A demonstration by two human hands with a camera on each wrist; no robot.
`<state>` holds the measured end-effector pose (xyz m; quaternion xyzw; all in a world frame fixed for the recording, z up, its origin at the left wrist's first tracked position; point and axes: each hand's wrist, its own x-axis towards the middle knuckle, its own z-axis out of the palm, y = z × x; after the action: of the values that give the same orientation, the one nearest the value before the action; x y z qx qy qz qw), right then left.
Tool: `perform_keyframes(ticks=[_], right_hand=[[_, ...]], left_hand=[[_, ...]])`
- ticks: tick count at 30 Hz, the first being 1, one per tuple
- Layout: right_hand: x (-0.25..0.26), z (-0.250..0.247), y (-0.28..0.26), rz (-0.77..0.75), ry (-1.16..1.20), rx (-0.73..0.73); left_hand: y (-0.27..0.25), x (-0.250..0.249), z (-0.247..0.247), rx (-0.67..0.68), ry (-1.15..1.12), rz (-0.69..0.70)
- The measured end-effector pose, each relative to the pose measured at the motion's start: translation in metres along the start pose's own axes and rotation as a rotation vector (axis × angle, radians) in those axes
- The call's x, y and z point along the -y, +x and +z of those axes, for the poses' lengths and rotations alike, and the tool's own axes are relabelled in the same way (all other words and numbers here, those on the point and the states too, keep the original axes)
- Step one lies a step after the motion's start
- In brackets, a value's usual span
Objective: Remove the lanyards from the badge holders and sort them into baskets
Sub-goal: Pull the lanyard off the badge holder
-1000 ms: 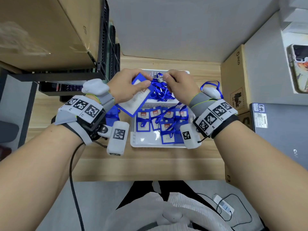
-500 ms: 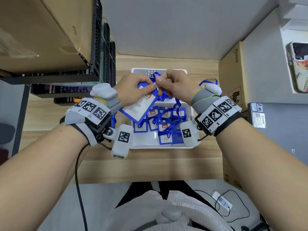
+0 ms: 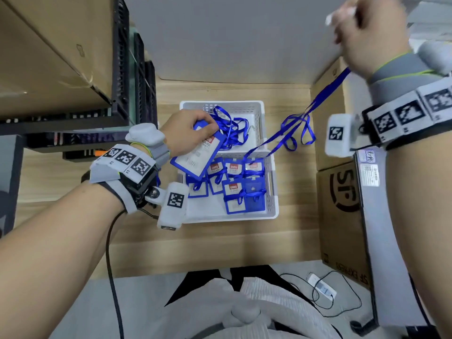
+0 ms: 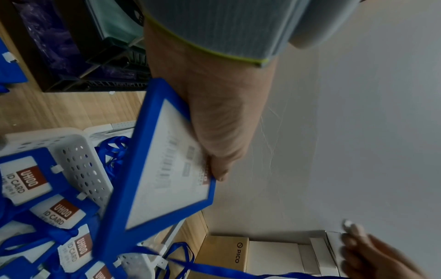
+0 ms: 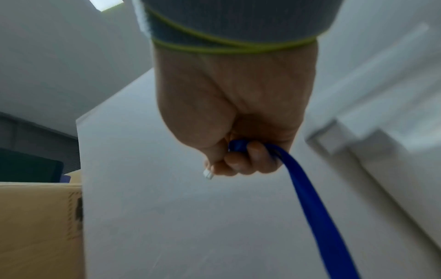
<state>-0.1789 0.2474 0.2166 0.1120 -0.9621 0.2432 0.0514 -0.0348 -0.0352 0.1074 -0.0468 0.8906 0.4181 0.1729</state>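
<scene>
My left hand (image 3: pixel 188 133) grips a blue badge holder (image 3: pixel 195 157) by its top edge, tilted above two white baskets; the left wrist view shows the holder (image 4: pixel 162 169) with my thumb on its face. My right hand (image 3: pixel 362 37) is raised high at the upper right, fingers curled round a blue lanyard (image 3: pixel 305 113) with its white clip at the fingertips. In the right wrist view that strap (image 5: pixel 310 198) runs down from my fist (image 5: pixel 238 158). It trails down to the near basket (image 3: pixel 274 211), which holds several badge holders. Loose lanyards lie in the far basket (image 3: pixel 259 111).
A wooden table (image 3: pixel 220 248) carries the baskets. Cardboard boxes (image 3: pixel 340 216) and a grey case stand at the right. A dark rack (image 3: pixel 122 69) with a large box is at the left. A cable and adapter (image 3: pixel 322 289) lie on the floor.
My right hand has pulled away up and to the right, drawing the lanyard free of the holder. My left hand still holds the holder over the baskets.
</scene>
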Motion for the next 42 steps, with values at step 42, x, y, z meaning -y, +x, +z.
perform_keyframes(ticks=[42], right_hand=[[-0.117, 0.207, -0.062, 0.575, -0.156, 0.606]], left_hand=[[0.015, 0.061, 0.064, 0.128, -0.103, -0.235]])
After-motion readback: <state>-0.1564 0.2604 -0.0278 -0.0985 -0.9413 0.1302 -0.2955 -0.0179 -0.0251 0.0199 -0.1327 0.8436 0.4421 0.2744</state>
